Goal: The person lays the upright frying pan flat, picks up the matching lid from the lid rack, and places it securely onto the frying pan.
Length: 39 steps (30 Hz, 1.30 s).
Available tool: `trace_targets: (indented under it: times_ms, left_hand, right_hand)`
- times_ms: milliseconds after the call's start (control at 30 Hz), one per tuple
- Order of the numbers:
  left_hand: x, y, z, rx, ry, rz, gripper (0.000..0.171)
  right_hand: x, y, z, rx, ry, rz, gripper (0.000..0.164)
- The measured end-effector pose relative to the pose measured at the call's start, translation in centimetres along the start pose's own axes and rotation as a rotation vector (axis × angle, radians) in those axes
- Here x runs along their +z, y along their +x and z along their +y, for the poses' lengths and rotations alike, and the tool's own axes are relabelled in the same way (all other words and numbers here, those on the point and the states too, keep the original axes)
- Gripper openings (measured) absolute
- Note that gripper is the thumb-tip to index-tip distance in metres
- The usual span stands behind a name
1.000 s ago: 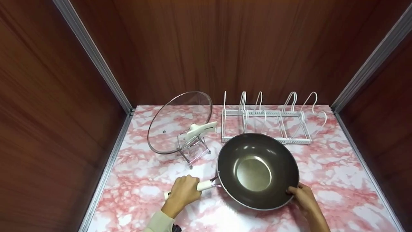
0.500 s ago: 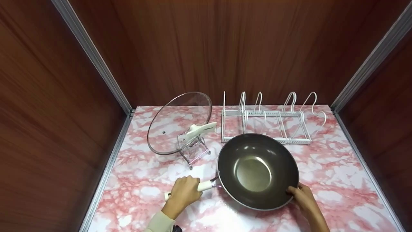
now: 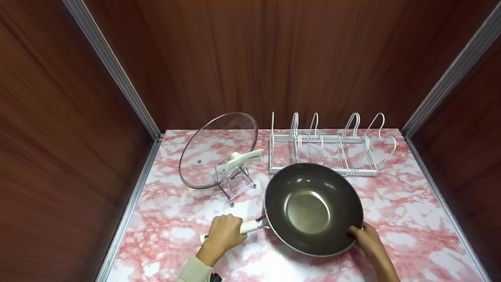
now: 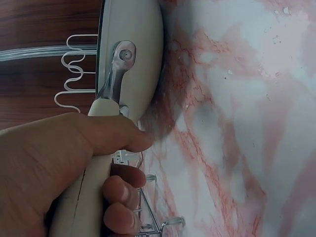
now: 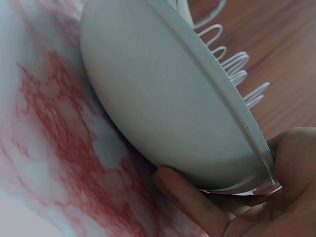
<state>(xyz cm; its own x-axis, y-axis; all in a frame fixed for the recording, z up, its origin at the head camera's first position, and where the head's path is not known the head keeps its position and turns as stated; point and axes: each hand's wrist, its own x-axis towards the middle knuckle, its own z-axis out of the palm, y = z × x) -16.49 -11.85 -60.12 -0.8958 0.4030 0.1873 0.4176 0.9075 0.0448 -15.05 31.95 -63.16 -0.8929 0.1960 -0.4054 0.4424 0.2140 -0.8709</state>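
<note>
Wok has left hand round handle, right hand apparently pinching rim.

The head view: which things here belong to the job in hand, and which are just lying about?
In the job:
pan
its handle, gripped by the left hand
right hand, holding the pan's opposite side

Apparently just standing by, untouched:
glass lid, tilted at the small wire stand
white rack, behind the pan
</note>
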Motion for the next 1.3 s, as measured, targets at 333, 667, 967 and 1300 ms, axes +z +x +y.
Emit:
trace_targets:
  times_ms: [333,667,967,1300]
  left_hand:
    - [-0.6,0.2,-0.5,-0.021,-0.147,-0.116,0.038]
    - [-1.4,0.6,-1.2,-0.052,-0.301,-0.209,0.041]
    - [-1.9,1.1,-1.5,-0.098,-0.337,-0.174,0.043]
    - [-2.1,1.4,-2.3,-0.104,-0.372,-0.076,0.027]
  right_hand:
    - [0.0,0.3,-0.6,-0.015,-0.118,0.006,0.054]
    - [-0.9,0.4,-2.1,-0.093,-0.245,0.056,0.058]
    - [-1.2,0.4,-2.7,-0.128,-0.314,0.119,0.055]
    - [-1.5,0.7,-3.4,-0.196,-0.319,0.245,0.049]
